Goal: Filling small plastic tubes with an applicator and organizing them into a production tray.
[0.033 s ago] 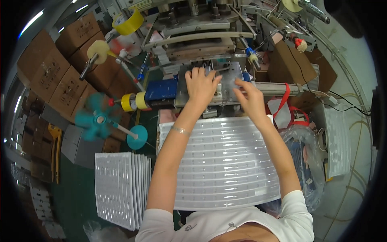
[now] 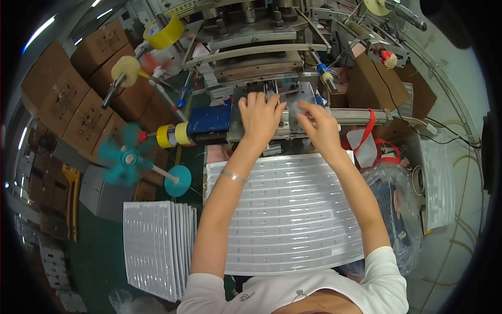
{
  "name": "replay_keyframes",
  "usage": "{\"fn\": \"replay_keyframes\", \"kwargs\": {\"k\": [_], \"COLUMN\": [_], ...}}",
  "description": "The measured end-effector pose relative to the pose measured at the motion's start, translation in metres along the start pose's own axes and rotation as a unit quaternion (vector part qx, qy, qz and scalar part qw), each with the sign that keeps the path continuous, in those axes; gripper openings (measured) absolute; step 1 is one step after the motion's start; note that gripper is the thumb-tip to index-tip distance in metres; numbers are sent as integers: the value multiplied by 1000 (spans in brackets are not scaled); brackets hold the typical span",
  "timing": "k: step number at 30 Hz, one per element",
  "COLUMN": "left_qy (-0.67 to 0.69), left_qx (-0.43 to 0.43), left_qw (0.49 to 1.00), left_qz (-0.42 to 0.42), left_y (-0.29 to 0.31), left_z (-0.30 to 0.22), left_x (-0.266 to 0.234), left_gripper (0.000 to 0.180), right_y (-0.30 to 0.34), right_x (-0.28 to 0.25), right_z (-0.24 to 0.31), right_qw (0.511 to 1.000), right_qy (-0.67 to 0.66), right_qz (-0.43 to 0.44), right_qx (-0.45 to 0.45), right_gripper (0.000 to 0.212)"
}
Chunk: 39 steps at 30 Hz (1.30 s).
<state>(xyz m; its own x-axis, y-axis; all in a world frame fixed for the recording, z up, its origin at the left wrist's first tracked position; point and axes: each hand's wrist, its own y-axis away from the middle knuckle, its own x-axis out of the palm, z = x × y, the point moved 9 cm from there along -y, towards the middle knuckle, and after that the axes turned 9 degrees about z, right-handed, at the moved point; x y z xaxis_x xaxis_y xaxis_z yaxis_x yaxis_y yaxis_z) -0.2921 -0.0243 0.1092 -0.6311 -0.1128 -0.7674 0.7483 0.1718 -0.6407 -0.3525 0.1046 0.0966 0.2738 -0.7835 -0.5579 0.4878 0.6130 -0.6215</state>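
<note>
My left hand [image 2: 260,118] lies palm down on the flat metal plate [image 2: 238,127] of a press. Its fingers are stretched toward the press, with the thumb apart. Just right of it my right hand [image 2: 321,127] hovers over or touches the plate's right part; I cannot tell which. The fingers are bent, and a gap shows between thumb and forefinger. No held thing shows in either hand; the spot under the left fingers is hidden. Beneath my forearms lies a wide white ribbed plastic tray [image 2: 282,214] with rows of small pieces.
The press head [image 2: 256,68] hangs beyond the plate. A blue block [image 2: 209,120] and a yellow tape roll [image 2: 164,136] sit to the left. A teal fan [image 2: 128,158] stands farther left. Similar trays [image 2: 149,246] are stacked at lower left. Cartons [image 2: 65,99] and a red strap [image 2: 368,128] flank the bench.
My right hand has shifted slightly left, closer to the left hand. The left hand stays on the plate, almost unmoved.
</note>
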Motion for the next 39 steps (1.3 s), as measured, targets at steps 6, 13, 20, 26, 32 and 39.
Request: {"fn": "replay_keyframes", "kwargs": {"k": [6,13,20,26,32,39], "left_qy": [229,342,538,621,609,533], "left_qx": [-50,-118,-115,-81,-6,20], "left_qw": [971,923,821,756,764,817], "left_qz": [37,131,155,192,215,218], "left_y": [81,138,171,177,166,159], "left_z": [3,7,-26,-67,-108,-122], "left_x": [-47,-80,-84,-89,-103,-102], "left_gripper": [26,23,20,16,18,24], "right_y": [-43,-25,81,238,309,210], "right_x": [44,38,-90,-99,-74,-163], "right_z": [14,-20,-28,46,29,-11], "right_qw": [980,995,996,915,870,979], "right_qy": [191,76,38,133,219,111], "right_qz": [-8,-5,40,381,442,117], "right_qx": [-49,60,75,5,13,125], "right_gripper": [17,44,33,23,21,24]}}
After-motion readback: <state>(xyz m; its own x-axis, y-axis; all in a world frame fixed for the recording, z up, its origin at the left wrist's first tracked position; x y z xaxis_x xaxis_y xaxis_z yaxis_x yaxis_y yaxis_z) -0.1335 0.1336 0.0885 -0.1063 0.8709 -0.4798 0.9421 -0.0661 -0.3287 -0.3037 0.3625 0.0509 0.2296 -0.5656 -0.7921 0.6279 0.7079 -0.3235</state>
